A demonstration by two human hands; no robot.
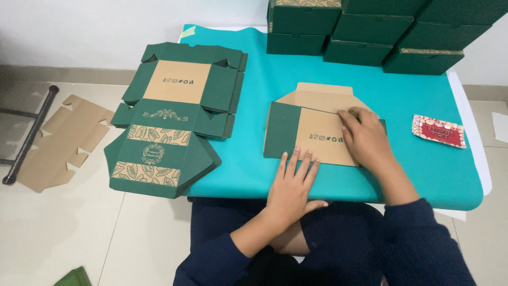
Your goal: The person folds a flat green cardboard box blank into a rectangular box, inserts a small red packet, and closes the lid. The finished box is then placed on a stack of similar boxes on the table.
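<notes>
Head view: your left hand lay flat, fingers spread, on the near edge of the folded green-and-brown box blank, mid-table on the teal table cover. Your right hand, fingers extended, pressed the blank's right part; stacked flat blanks overhung the left edge.

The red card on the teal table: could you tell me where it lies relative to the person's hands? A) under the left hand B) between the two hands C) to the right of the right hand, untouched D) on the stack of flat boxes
C: the red card lies alone on the teal table, to the right of the right hand, which presses on the flat box together with the left hand.
</notes>
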